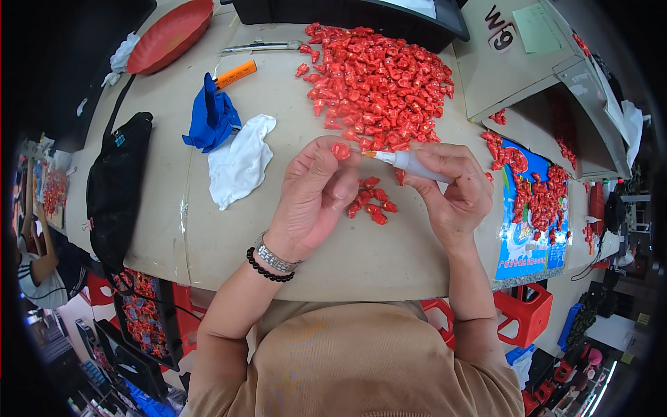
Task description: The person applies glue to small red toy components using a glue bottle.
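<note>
Fingers [321, 164] of the left hand [303, 201] held a red piece [340, 151]; those of the right hand [458, 194] gripped a white bottle [413, 165], its tip near the piece. On the surface [361, 267], a large red heap [382, 83] lay beyond a small red cluster [372, 201], with a white cloth [240, 161] at left.

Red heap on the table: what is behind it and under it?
A black bin stands behind the heap. The heap covers the tabletop there, so anything underneath cannot be seen.

black handwritten characters [501, 37] stand on the pale cabinet [486, 80], and what seems printed lettering [531, 263] lines the blue sheet [511, 240].
</note>
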`<state>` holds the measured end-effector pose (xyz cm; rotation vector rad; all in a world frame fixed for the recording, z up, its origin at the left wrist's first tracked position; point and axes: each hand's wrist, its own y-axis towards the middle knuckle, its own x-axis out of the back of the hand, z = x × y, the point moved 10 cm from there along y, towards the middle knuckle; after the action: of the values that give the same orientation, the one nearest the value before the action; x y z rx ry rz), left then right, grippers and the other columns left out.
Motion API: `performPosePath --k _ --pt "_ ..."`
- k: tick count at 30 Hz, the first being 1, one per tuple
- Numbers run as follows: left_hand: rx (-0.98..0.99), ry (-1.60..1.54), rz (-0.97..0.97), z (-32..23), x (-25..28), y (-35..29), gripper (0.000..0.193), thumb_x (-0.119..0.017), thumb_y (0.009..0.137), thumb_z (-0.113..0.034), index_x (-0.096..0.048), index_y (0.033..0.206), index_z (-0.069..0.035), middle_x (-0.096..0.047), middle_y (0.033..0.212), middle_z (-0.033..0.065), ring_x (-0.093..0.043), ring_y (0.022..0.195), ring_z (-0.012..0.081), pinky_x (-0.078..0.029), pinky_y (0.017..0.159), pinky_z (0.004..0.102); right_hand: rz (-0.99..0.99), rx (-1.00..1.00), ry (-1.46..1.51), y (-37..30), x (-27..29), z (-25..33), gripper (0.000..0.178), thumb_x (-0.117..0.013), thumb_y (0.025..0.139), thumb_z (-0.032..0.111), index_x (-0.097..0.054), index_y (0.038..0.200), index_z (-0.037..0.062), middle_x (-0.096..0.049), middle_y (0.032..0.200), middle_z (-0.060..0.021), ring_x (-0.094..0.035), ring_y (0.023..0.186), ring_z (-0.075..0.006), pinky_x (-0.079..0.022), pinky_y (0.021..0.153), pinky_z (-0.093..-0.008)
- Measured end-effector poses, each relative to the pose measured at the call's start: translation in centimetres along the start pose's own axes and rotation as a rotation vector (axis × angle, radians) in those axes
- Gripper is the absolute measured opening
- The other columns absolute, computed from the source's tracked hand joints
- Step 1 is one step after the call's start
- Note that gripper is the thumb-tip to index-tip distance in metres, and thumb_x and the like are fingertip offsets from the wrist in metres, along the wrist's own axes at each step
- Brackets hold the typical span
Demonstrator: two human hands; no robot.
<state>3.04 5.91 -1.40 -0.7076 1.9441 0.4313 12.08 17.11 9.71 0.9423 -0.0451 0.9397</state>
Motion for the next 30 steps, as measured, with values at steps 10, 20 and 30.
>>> performPosePath --k 10,20,30 --pt "0.019 0.000 0.008 0.4 0.0 0.0 0.025 -0.060 0.089 -0.030 -0.058 0.100 -0.007 -0.063 0.094 0.0058 -0.043 0.057 0.0087 -0.035 0.051 0.0222 -0.055 -0.024 0.024 0.0 0.4 -0.2 0.027 -0.073 0.062 -0.010 -0.064 0.086 -0.0011 -0.067 0.090 -0.0141 -0.066 0.083 -0.0221 -0.053 0.068 -0.0278" --pt "0.018 0.021 0.005 0.5 -0.4 -0.2 0.028 -0.057 0.089 -0.035 -0.058 0.098 -0.008 -0.064 0.091 0.0039 -0.044 0.059 0.0070 -0.035 0.047 0.0188 0.015 0.001 -0.006 -0.2 -0.1 -0.2 0.031 -0.077 0.065 -0.006 -0.062 0.092 -0.0014 -0.064 0.095 -0.0168 -0.064 0.089 -0.0230 -0.056 0.068 -0.0296" --pt "-0.047 -0.012 -0.111 -1.2 1.0 -0.1 0.027 -0.058 0.090 -0.034 -0.059 0.094 -0.008 -0.059 0.078 0.0017 -0.044 0.055 0.0082 -0.034 0.049 0.0220 -0.120 -0.427 0.329 -0.5 0.6 -4.2 0.041 -0.065 0.070 -0.011 -0.058 0.109 -0.0031 -0.061 0.098 -0.0099 -0.065 0.084 -0.0216 -0.055 0.067 -0.0281"
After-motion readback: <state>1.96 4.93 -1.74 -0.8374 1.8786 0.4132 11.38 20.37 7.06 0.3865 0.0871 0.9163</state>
